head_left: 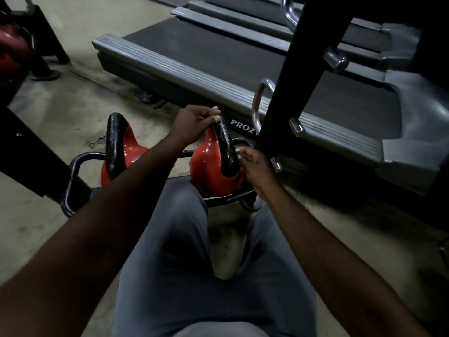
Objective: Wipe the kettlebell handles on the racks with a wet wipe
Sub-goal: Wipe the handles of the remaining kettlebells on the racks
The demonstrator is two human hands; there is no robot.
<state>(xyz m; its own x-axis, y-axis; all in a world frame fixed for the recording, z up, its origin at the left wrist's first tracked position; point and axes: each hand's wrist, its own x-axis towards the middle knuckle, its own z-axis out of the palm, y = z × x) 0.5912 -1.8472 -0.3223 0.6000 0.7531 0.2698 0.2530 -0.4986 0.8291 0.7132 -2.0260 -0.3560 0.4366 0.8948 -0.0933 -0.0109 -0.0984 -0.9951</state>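
Two red kettlebells with black handles sit on a low black tube rack (75,164). My left hand (194,122) grips the top of the right kettlebell's handle (226,149). My right hand (255,164) is at the lower right side of that handle, fingers pinched on a small white bit that looks like the wet wipe (238,152), mostly hidden. The right kettlebell's red body (209,171) shows below. The left kettlebell (126,152) stands untouched, its handle (115,142) upright.
A grey treadmill (194,69) runs across behind the rack. A black upright post (286,81) with chrome pegs and a chrome handle (258,103) stands just right of my right hand. Another red weight (12,49) is at far left. My grey-trousered knees fill the foreground.
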